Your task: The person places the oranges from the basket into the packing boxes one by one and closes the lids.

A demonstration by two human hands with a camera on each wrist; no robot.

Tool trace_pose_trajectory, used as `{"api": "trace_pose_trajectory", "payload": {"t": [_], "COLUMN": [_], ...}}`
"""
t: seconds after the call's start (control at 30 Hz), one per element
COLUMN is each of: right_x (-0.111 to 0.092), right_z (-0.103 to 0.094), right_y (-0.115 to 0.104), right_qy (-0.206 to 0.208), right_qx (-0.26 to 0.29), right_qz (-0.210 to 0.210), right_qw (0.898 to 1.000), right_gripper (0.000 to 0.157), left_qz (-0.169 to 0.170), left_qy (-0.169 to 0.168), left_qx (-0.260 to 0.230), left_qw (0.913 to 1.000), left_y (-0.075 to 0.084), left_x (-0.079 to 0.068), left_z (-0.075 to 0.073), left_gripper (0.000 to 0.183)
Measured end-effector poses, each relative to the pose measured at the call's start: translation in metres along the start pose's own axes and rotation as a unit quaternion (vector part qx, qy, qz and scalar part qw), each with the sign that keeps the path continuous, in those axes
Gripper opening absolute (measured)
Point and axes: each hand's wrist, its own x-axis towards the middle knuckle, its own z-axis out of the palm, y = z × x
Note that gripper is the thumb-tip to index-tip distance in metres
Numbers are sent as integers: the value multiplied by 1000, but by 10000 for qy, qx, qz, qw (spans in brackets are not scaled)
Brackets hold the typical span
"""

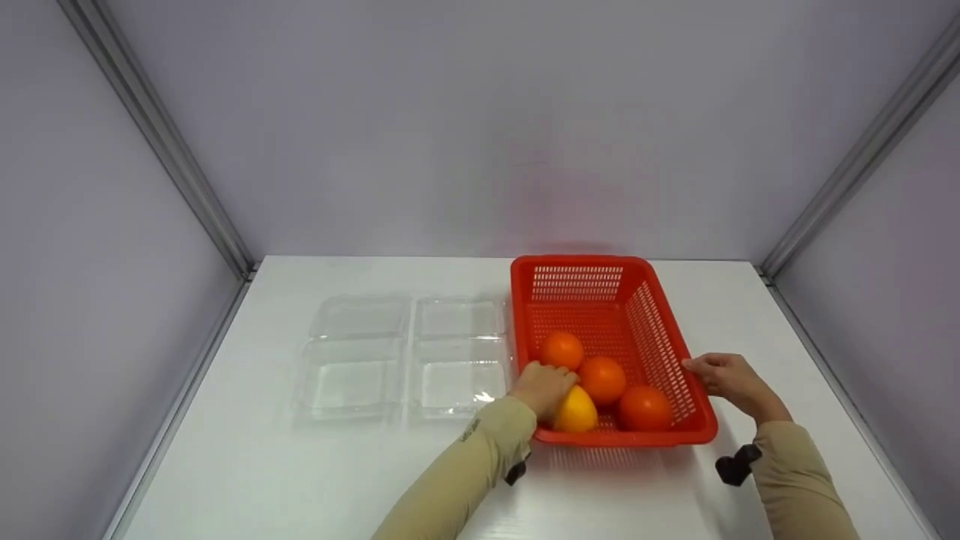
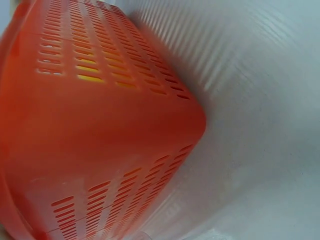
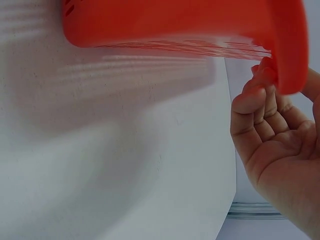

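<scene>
A red plastic basket [image 1: 630,439] with slotted walls holds several round fruits. My left hand [image 1: 541,388] reaches inside over its near left corner, fingers curled over a yellow fruit [image 1: 577,411]. Beside that fruit lie a far orange [image 1: 562,350], a middle orange [image 1: 602,380] and a redder orange [image 1: 645,409] at the right. On the basket's right side, my right hand [image 1: 731,381] grips the rim between thumb and fingers, as the right wrist view also shows. The left wrist view has only the basket's outer corner [image 2: 125,115]; the basket wall hides the left hand's fingers there.
Left of the basket, two clear plastic boxes with open lids, a left one [image 1: 352,379] and a right one [image 1: 461,379], stand side by side on the white table [image 1: 300,480]. Pale panels enclose the table at the back and sides.
</scene>
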Motion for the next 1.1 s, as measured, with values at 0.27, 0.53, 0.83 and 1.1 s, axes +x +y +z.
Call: {"api": "trace_pose_trajectory", "payload": {"t": [0.27, 0.53, 0.83, 1.1], "right_x": [1, 2, 1, 1], "right_z": [0, -2, -1, 0], "right_y": [-1, -1, 1, 3], "right_qy": [-41, -68, -65, -20], "right_qx": [22, -3, 167, 76], "right_qz": [-13, -55, -24, -34], "right_qw": [10000, 10000, 9998, 10000], "right_gripper": [45, 47, 44, 46], "left_qz": [1, 47, 84, 111], "left_qy": [55, 131, 255, 338], "left_qx": [-47, -90, -133, -226], "left_qw": [10000, 9999, 9995, 9991], "left_y": [1, -1, -1, -2], "left_x": [0, 0, 1, 0], "left_z": [2, 2, 2, 0], "left_gripper": [57, 48, 46, 50]}}
